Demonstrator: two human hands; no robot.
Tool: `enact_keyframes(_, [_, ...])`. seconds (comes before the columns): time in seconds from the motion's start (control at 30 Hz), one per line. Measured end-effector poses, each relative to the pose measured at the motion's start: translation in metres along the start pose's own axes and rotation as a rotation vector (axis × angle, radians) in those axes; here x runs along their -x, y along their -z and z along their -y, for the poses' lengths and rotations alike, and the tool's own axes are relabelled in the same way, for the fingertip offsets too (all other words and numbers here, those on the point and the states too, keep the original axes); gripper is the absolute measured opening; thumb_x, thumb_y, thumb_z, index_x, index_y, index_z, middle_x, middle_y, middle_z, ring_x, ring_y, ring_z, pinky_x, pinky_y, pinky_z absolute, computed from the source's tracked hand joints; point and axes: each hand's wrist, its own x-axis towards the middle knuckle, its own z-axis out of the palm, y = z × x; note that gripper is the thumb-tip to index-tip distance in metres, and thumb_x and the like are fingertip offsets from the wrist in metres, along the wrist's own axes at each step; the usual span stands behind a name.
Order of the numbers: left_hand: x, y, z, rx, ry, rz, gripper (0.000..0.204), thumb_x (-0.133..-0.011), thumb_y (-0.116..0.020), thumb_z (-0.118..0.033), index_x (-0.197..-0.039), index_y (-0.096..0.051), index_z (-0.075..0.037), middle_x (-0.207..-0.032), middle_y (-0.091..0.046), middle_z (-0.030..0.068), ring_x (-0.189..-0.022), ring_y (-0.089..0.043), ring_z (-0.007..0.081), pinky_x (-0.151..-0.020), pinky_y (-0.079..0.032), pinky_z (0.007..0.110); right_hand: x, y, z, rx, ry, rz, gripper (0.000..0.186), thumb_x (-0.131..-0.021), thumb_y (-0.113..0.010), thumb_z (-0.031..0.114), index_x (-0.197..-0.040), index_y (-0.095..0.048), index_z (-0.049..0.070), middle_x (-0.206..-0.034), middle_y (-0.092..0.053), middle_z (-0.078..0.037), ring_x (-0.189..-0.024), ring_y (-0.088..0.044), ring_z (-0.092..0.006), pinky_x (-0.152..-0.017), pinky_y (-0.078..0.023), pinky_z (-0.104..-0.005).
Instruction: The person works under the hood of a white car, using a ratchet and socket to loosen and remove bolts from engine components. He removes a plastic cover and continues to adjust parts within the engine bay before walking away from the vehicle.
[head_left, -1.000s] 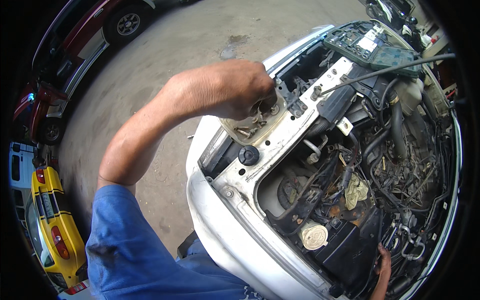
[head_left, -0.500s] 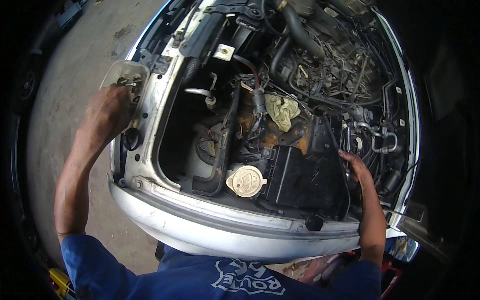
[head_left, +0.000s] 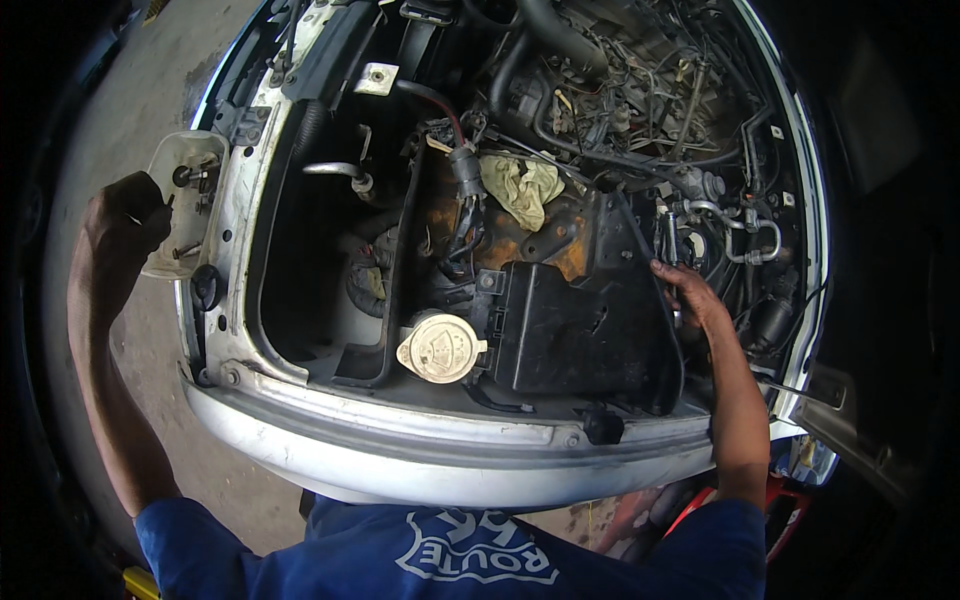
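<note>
My left hand (head_left: 125, 225) is closed in a pinch beside a translucent plastic tub (head_left: 212, 222) on the white body panel. A small dark tip shows at its fingertips, too small to name. Inside the tub lie several bolts (head_left: 190, 177). Deep at the right of the engine bay, my right hand (head_left: 692, 292) has its fingers curled, its thumb along the edge of a black plastic box (head_left: 585, 340). A bit of shiny metal shows between those fingers, and what they hold is mostly hidden. Just beyond the thumb stands a slim silver metal piece (head_left: 668, 228).
A cream reservoir cap (head_left: 441, 347) sits left of the black box. Behind it, a crumpled pale glove or cloth (head_left: 522, 190) lies on a rusty tray (head_left: 440, 225). Hoses, wiring and metal pipes (head_left: 765, 240) crowd the far and right sides. The silver bumper (head_left: 400, 455) runs in front.
My left hand has lifted out of the tub and moved left, still pinched. My right hand keeps its place by the black box. The view has shifted, so the engine bay appears further left.
</note>
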Motion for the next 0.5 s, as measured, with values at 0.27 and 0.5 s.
enact_keyframes(0.27, [0.021, -0.021, -0.100, 0.328, -0.566, 0.180, 0.014, -0.070, -0.071, -0.005, -0.081, -0.064, -0.001, -0.072, -0.064, 0.0119, -0.066, -0.062, 0.0213, -0.067, -0.052, 0.038, 0.006, -0.004, 0.007, 0.040, 0.004, 0.014, 0.081, -0.084, -0.082, 0.048, -0.130, -0.049, -0.010, -0.072, -0.051, -0.001, -0.052, -0.040, -0.0100, -0.056, -0.035, -0.0280])
enact_keyframes(0.5, [-0.036, -0.094, -0.221, 0.331, -0.949, 0.211, 0.026, -0.079, -0.078, -0.008, -0.100, -0.068, 0.004, -0.093, -0.071, 0.0214, -0.089, -0.071, 0.0347, -0.084, -0.057, 0.041, 0.011, -0.007, 0.010, 0.239, -0.008, -0.036, 0.066, -0.089, -0.070, 0.063, -0.102, -0.060, -0.001, -0.073, -0.054, -0.004, -0.062, -0.046, -0.0135, -0.060, -0.039, -0.0307])
